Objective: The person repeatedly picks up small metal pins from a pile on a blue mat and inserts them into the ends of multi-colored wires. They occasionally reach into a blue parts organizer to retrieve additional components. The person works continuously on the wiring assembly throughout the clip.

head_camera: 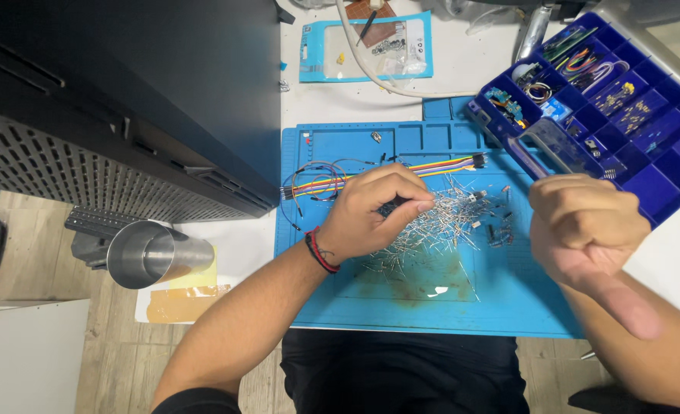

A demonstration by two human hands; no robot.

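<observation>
My left hand (371,211) hovers over a blue work mat (509,299), its fingertips pinched on a small dark component at the edge of a scattered pile of small wire-legged components (451,222). A red and black cord circles its wrist. My right hand (585,230) is curled into a fist at the mat's right side, raised toward the camera; I cannot see anything inside it. A ribbon of coloured jumper wires (440,165) lies across the mat behind my left hand.
A blue compartment box (662,153) with small parts sits at the right, a clear piece leaning on its near edge. A steel cup (152,253) stands at left beside a dark perforated case (87,138). A blue packet (367,46) and a white cable lie at the back.
</observation>
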